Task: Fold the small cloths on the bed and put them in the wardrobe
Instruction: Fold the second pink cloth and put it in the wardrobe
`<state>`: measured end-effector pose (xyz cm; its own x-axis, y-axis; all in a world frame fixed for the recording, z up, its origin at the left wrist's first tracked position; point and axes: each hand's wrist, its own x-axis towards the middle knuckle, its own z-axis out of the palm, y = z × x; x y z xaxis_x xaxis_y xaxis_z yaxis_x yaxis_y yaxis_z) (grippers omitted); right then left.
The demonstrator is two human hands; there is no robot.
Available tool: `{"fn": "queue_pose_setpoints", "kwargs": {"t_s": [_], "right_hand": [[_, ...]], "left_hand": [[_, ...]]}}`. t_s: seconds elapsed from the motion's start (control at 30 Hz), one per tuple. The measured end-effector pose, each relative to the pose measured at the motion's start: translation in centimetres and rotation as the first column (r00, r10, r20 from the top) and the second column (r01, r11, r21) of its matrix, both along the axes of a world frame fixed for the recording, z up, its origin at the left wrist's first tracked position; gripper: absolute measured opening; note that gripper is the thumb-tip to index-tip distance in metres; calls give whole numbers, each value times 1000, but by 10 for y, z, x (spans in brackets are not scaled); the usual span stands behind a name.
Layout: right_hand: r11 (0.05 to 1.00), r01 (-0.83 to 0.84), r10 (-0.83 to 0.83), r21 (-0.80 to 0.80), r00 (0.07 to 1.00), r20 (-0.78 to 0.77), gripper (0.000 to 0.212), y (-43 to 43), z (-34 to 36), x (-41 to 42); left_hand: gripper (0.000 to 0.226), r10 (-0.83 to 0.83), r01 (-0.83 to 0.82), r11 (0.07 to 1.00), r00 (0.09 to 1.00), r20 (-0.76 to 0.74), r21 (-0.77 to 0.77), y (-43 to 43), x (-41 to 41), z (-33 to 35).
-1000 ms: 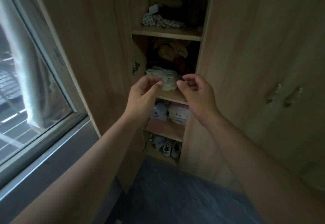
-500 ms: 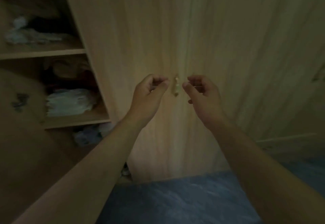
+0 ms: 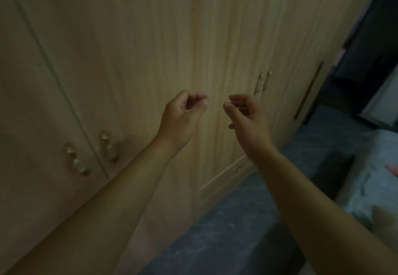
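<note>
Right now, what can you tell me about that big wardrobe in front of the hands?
The wardrobe looks like pale wood-grain board and fills most of the view. All visible doors are shut. Pairs of brassy handles sit at lower left and further right, with one long dark bar handle. It stands on grey flooring. Nothing touches it.

View: swung rightward along the wardrobe (image 3: 150, 48); the open shelves with the folded cloths, in sight a second ago, are now out of frame
Wardrobe front: only closed doors show now, with a pair of brass handles (image 3: 90, 153) at lower left and another handle pair (image 3: 263, 82) further right
Bed: a pale blue bed (image 3: 374, 177) has come into view at the right edge
Left hand (image 3: 183, 117): no longer at the shelf, now in front of the closed doors, fingers curled, empty
Right hand (image 3: 247, 119): likewise away from the shelf, loosely curled, empty
Window: gone from view
</note>
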<state>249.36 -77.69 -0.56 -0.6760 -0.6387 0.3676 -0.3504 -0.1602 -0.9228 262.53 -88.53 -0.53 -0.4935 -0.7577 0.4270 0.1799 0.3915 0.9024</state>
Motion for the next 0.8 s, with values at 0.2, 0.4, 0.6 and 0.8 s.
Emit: {"fn": "queue_pose_setpoints", "kwargs": {"t_s": [0.2,0.4,0.6,0.8], "right_hand": [[976,215,-216,-9,976,-31,24,-22,8,-57],[919,395,-395,-7,919,-17,24,-24,13,-104],[831,556,-556,-22,831,-12,19,8,10,-173],[713,701,-701,-24,713,-15,23,60,-7,-267]], "left_hand": [[17,-210,210,978,977,-28,-1,-45,-83,3],[26,-389,390,921,921,-27,20,-66,-159,15],[18,-550,552,833,834,-44,51,-48,-253,14],[21,-682,682,730,731,-11,50,-9,-369,-5]]}}
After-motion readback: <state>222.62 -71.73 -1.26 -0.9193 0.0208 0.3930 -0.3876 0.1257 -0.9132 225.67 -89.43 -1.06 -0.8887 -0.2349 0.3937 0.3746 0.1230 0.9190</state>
